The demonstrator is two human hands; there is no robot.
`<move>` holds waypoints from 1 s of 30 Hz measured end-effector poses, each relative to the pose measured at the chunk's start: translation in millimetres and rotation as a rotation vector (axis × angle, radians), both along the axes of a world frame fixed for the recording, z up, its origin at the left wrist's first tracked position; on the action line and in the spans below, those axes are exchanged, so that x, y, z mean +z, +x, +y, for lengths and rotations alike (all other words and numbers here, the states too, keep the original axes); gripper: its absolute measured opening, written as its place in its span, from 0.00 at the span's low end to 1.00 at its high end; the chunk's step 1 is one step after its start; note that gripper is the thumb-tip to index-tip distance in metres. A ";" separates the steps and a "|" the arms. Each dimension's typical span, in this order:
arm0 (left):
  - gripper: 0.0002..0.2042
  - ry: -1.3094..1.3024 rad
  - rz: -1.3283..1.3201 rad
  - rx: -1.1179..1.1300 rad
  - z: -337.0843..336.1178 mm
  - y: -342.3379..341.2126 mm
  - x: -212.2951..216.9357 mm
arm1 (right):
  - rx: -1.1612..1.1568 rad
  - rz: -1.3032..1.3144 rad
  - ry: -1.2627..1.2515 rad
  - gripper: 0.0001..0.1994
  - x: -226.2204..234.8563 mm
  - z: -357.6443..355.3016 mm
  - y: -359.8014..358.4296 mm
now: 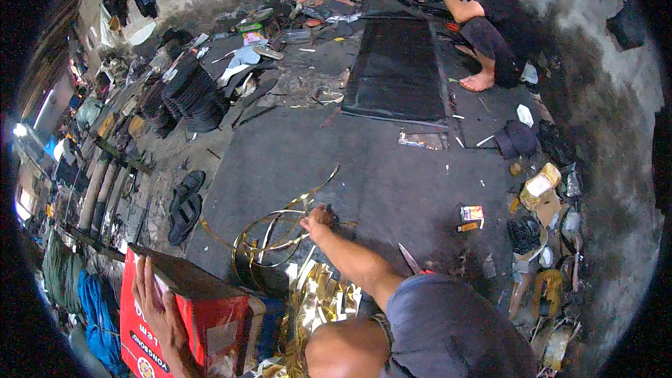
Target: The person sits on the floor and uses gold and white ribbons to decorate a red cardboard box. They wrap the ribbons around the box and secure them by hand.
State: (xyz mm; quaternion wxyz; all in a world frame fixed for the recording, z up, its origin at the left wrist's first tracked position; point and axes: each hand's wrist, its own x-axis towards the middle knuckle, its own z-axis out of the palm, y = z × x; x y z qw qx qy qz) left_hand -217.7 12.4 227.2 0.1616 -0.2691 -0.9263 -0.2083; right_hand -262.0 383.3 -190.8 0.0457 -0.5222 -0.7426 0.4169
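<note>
My left hand point(159, 309) lies with its fingers stretched along the side of a red cardboard box point(222, 315) at the lower left. Reaching forward over the dark mat, my right hand point(318, 222) is closed on thin gold strips point(269, 220), which curl in loose loops to its left. The fingertips are small here, so how many strips they grip is unclear. Between the box and my right arm lies a heap of shiny gold and white strips point(329, 290). Scissors point(409, 259) lie beside my right upper arm, their handles partly covered.
A dark mat point(413, 168) covers the floor ahead, with a framed black sheet point(395, 70) farther off. A person point(490, 35) squats at the far right. Black sandals point(186, 206), stacked dark pieces point(196, 94), a cap point(516, 140) and a small box point(472, 213) lie around.
</note>
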 end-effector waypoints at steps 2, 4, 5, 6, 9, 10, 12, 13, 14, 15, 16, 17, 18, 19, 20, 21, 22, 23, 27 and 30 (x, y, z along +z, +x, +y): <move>0.34 -0.019 0.026 -0.031 3.4 -4.0 -0.2 | -0.158 0.232 0.013 0.24 18.5 -28.3 25.0; 0.33 -0.049 0.040 -0.038 3.0 -4.6 0.2 | 0.308 0.398 -0.019 0.25 28.4 -66.4 72.1; 0.32 -0.085 0.039 0.018 -0.4 1.7 1.6 | 0.691 0.524 -0.104 0.22 35.5 -90.5 103.7; 0.31 -0.136 0.041 0.130 -24.0 17.0 7.2 | 0.980 0.486 0.081 0.23 75.1 -132.1 144.0; 0.27 -0.172 0.346 0.009 15.2 35.3 4.7 | 1.580 0.661 0.343 0.24 16.3 -105.9 217.0; 0.26 -0.210 0.490 -0.021 15.5 50.6 7.5 | 1.578 0.509 0.153 0.24 26.3 -102.1 224.5; 0.23 0.012 0.177 -0.229 46.9 126.0 23.4 | 1.552 0.349 -0.016 0.24 38.2 -91.5 236.2; 0.23 0.239 0.032 -0.241 40.3 139.4 -11.2 | 1.567 0.351 -0.038 0.24 46.0 -95.7 233.6; 0.21 0.109 0.171 -0.302 58.8 158.7 -7.8 | 1.560 0.332 -0.059 0.24 50.4 -91.0 236.2; 0.20 0.067 0.066 -0.235 59.5 178.9 -27.9 | 1.566 0.331 -0.068 0.23 58.3 -91.4 236.9; 0.14 0.218 -0.065 -0.130 58.1 187.6 -68.3 | 1.574 0.335 -0.073 0.23 66.5 -91.7 236.0; 0.14 0.316 -0.238 -0.024 61.2 197.8 -89.5 | 1.580 0.341 -0.084 0.23 72.3 -92.9 237.4; 0.14 0.361 -0.377 0.027 69.9 207.8 -103.4 | 1.576 0.344 -0.098 0.23 79.8 -90.2 240.6; 0.14 0.412 -0.505 0.081 78.9 217.4 -118.1 | 1.569 0.337 -0.108 0.23 87.0 -85.2 245.5; 0.13 0.438 -0.562 0.103 84.3 223.8 -126.6 | 1.570 0.338 -0.109 0.23 95.9 -84.1 248.4; 0.13 0.471 -0.616 0.128 87.4 230.7 -130.7 | 1.572 0.336 -0.115 0.23 105.5 -82.4 250.5; 0.13 0.489 -0.650 0.146 89.3 235.8 -132.1 | 1.584 0.347 -0.120 0.23 115.4 -83.7 252.6; 0.13 0.511 -0.680 0.143 96.0 238.9 -133.5 | 1.574 0.339 -0.114 0.22 127.1 -75.6 257.8; 0.12 0.549 -0.746 0.157 104.8 249.6 -139.1 | 1.579 0.356 -0.118 0.22 169.0 -66.3 267.8; 0.11 0.576 -0.768 0.179 103.1 253.7 -144.0 | 1.613 0.381 -0.104 0.22 203.3 -67.5 268.8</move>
